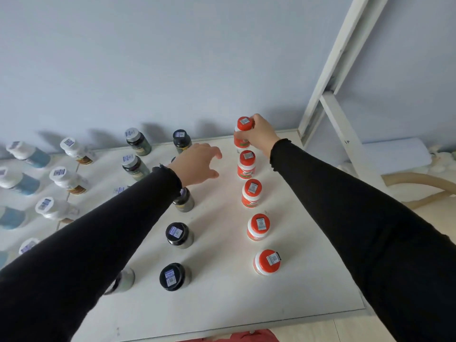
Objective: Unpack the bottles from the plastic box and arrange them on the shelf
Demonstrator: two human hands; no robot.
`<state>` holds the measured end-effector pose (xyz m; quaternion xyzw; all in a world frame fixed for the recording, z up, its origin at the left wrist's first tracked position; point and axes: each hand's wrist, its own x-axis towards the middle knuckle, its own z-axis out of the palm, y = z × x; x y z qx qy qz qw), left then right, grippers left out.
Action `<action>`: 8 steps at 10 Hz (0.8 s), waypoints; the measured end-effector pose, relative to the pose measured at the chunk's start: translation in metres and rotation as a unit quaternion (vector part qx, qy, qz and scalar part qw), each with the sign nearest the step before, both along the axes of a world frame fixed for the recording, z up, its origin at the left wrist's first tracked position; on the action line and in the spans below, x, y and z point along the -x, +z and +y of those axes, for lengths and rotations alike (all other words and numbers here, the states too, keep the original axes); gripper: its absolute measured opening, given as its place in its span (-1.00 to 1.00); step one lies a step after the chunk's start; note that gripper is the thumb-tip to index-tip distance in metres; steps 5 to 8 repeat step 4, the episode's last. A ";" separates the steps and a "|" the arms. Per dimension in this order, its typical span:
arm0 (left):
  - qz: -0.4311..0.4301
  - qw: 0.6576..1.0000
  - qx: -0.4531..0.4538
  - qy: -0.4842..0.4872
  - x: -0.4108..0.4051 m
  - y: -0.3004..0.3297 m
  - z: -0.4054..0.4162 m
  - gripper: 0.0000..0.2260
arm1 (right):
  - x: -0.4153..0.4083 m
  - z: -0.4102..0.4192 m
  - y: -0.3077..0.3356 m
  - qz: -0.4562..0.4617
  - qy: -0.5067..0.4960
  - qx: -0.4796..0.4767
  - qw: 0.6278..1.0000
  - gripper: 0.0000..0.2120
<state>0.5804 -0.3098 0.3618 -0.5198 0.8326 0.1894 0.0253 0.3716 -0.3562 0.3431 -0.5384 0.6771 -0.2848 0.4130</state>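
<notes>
My right hand (259,134) grips a red-capped white bottle (243,130) at the far end of a column of red-capped bottles (251,193) on the white shelf (308,267), close to the wall. My left hand (197,164) hovers with loosely spread fingers, holding nothing, just left of that column and above a column of black-capped dark bottles (176,234). Several more dark bottles (137,141) stand further left at the back. The plastic box is out of view.
White-capped bottles with blue and brown labels (69,178) fill the left part of the shelf. A white metal frame post (340,53) rises at the shelf's far right corner. The blue wall is directly behind. Something red (246,336) shows below the shelf's front edge.
</notes>
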 end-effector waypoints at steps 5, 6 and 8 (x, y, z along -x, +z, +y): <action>0.020 0.999 0.027 0.012 -0.004 -0.002 0.015 -0.61 | -0.004 -0.009 -0.014 0.045 0.017 -0.033 0.998 -0.31; 0.020 0.999 0.027 0.012 -0.004 -0.002 0.015 -0.61 | -0.004 -0.009 -0.014 0.045 0.017 -0.033 0.998 -0.31; 0.020 0.999 0.027 0.012 -0.004 -0.002 0.015 -0.61 | -0.004 -0.009 -0.014 0.045 0.017 -0.033 0.998 -0.31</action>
